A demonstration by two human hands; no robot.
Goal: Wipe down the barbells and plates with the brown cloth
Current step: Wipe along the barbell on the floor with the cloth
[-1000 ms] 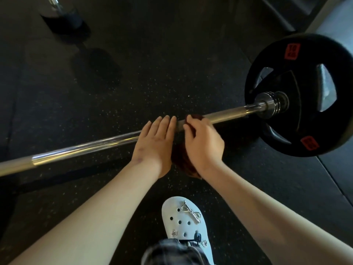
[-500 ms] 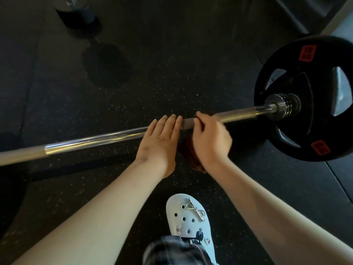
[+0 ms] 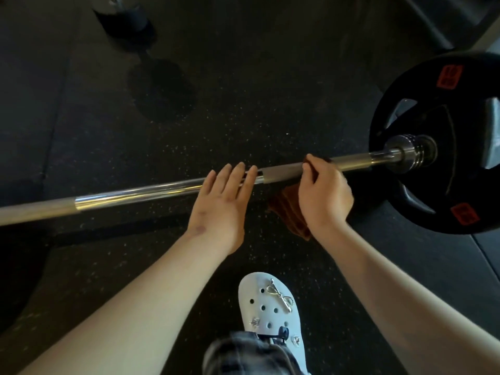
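**Barbell wiping, head view.** The barbell [image 3: 162,191] is lying across the black speckled rubber floor [image 3: 257,85]. Its steel shaft is running from the left edge to a black weight plate [image 3: 416,85] on its right end.

The left hand [image 3: 221,209] is resting on the shaft near its middle, fingers straight and close together, holding nothing. Just to its right along the barbell, the right hand [image 3: 324,196] is gripping the brown cloth [image 3: 286,212]. Its fingers and thumb are curling over the shaft and pinching the cloth against the steel. The cloth's loose end is hanging on the near side of the barbell, beside the right wrist. A bare matte stretch of shaft is showing between the 2 hands.

The plate is carrying 2 red labels [image 3: 449,77], their print too blurred to read. A ridged steel collar [image 3: 414,154] is sitting on the barbell against the plate's hub.

On the near side of the barbell, a white clog [image 3: 270,307] with metal charms is standing on the floor. Beyond the barbell, at top left, a second dark weight [image 3: 127,20] is lying partly out of frame.
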